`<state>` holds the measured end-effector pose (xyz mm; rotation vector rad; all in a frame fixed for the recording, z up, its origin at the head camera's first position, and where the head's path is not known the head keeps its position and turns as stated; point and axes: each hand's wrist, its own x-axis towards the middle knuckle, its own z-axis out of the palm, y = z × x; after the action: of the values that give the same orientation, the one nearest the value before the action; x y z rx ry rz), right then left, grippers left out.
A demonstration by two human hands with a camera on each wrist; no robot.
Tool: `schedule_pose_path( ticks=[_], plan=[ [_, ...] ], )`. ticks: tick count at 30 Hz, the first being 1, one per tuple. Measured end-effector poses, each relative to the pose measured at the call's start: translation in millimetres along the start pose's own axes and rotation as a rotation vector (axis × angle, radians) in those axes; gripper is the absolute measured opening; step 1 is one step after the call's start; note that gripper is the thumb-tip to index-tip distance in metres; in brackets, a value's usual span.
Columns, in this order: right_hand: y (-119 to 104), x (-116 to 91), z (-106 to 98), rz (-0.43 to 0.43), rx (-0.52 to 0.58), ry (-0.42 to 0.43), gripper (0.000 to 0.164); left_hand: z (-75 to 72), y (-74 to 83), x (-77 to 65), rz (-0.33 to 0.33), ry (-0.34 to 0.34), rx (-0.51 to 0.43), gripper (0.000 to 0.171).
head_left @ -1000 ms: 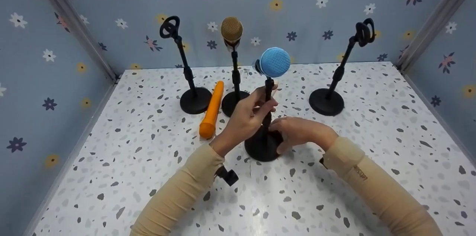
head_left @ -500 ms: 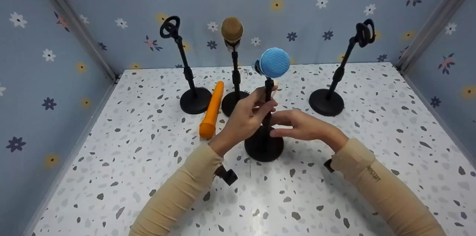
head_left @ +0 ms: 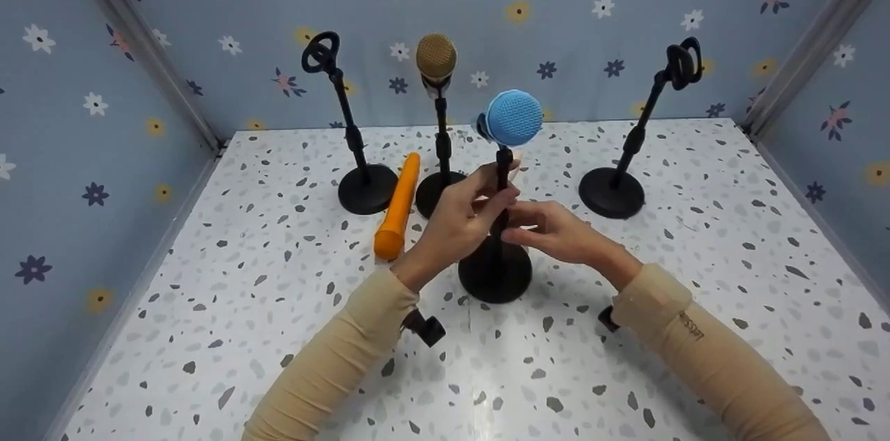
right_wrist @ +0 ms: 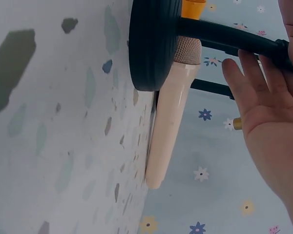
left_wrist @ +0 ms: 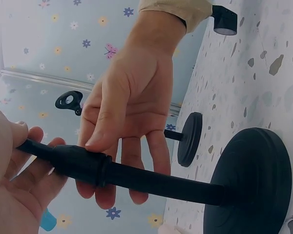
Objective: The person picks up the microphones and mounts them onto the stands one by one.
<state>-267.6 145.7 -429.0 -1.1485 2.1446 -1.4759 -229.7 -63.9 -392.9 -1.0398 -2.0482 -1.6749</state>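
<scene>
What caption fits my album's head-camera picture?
Left hand and right hand hold a black microphone stand bearing a blue microphone.

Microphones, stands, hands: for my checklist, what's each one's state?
Blue microphone: mounted
Gold microphone: mounted
Orange microphone: lying unmounted
Cream microphone: lying unmounted
Front stand: upright, occupied
Middle stand: upright, occupied
Left stand: upright, unoccupied
Right stand: upright, unoccupied
Left hand: gripping front stand
Right hand: gripping front stand

Small dark lettering [head_left: 692, 327] marks the tan right sleeve [head_left: 730, 364] at four o'clock in the head view, appearing to read "Letss," though its exact spelling is blurred.
</scene>
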Motion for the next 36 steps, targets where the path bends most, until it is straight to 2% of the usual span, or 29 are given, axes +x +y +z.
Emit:
schedule_pose_path(
  ticks=[4, 10, 16, 23, 25, 29, 32, 36],
  plan=[
    [-0.2, 2.5, 2.8, 0.019, 0.022, 0.032, 0.038, -0.9, 2.5, 0.9, -0.01, 0.015, -0.028, 0.037],
    [-4.1, 3.7, 5.2, 0.098, 0.058, 0.073, 0.042, -1.6, 3.2, 2.2, 0.002, 0.009, -0.027, 0.036],
    [-3.9, 2.6, 6.4, 0.047, 0.146, 0.069, 0.041, -1.4, 2.5, 2.8, 0.017, 0.008, -0.019, 0.035],
    [-6.8, 4.4, 9.1, 0.092, 0.08, 0.112, 0.048, -1.4, 4.1, 2.0, 0.003, 0.0, -0.033, 0.034],
    [-7.6, 4.2, 8.8, 0.072, 0.089, 0.095, 0.048, -1.7, 4.8, 1.9, -0.005, -0.001, -0.028, 0.034],
    [-7.8, 3.0, 8.1, 0.036, 0.177, 0.055, 0.043, -2.1, 4.9, 2.3, -0.016, 0.001, -0.015, 0.032],
    [-7.6, 3.0, 8.5, 0.063, 0.19, 0.067, 0.044, -1.8, 4.3, 2.7, -0.017, 0.002, -0.008, 0.031],
    [-7.9, 4.6, 9.4, 0.111, 0.134, 0.103, 0.051, -1.4, 4.5, 2.8, -0.021, 0.0, 0.002, 0.031]
  ],
)
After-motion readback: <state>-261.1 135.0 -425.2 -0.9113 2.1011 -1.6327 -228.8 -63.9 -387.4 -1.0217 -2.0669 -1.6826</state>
